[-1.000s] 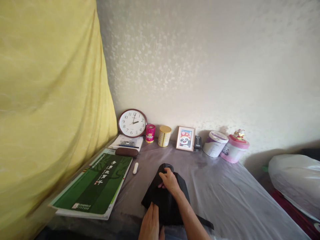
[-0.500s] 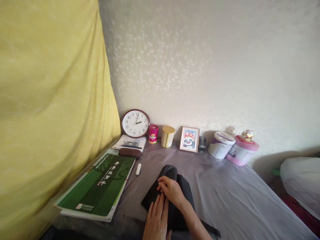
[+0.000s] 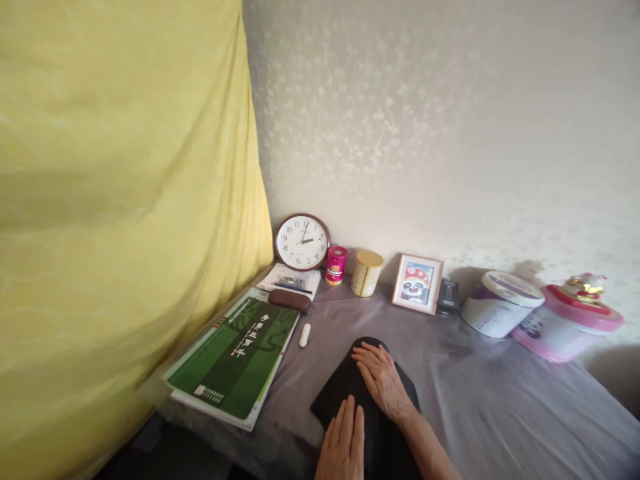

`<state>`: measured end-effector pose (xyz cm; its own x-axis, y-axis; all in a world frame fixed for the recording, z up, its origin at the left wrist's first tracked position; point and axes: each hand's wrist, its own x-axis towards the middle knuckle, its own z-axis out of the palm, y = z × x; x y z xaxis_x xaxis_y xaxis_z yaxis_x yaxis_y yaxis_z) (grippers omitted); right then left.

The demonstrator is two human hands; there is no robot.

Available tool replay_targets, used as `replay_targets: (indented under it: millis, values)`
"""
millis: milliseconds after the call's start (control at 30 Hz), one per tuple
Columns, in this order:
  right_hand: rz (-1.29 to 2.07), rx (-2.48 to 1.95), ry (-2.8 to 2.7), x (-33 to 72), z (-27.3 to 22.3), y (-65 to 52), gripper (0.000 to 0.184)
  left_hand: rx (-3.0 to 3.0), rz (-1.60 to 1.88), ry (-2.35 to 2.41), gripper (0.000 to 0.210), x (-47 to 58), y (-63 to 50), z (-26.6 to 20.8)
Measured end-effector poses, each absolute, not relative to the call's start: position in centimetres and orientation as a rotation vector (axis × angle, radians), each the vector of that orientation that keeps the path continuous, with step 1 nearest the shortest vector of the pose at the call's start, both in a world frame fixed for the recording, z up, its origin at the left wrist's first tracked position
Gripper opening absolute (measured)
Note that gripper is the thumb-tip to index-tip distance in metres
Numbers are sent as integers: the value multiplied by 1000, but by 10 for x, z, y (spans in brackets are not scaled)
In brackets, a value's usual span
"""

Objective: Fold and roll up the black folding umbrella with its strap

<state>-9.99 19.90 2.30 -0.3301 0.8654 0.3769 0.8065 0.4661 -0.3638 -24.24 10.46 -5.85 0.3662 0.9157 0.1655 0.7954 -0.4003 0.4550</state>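
Note:
A piece of folded black fabric (image 3: 345,383) lies on the grey-covered table, with a pointed corner toward the left. What kind of item it is I cannot make out. My left hand (image 3: 343,441) rests flat on its near part, fingers straight and side by side. Farther up, my right hand (image 3: 380,379) lies across the upper right of the fabric, palm down and fingers stretched out to the left. Neither hand grips anything. The near end of the fabric is partly hidden by my right forearm and cut off by the frame.
Left of the fabric lie a green book (image 3: 240,353), a white capsule-shaped object (image 3: 305,335) and a brown case (image 3: 289,300). Along the wall stand a clock (image 3: 302,242), a pink can (image 3: 336,265), a yellow-lidded can (image 3: 367,274), a picture frame (image 3: 417,283) and two tubs (image 3: 500,303).
My right hand has gone from curled fingers near the left hand to lying flat farther up the fabric. The left hand stays flat. The view has swung left.

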Motion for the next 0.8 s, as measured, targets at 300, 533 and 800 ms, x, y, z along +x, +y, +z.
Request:
replay_targets:
  millis: [300, 533, 800]
  values:
    - [331, -1581, -2043, -86, 14, 247, 38, 2179, 340, 1356, 67, -249, 117, -46]
    - [100, -1893, -1771, -55, 9, 241, 37, 2152, 384, 1395, 70, -244, 118, -40]
    - [-265, -2013, -1845, 14, -31, 165, 39, 2069, 347, 1415, 85, -252, 109, 0]
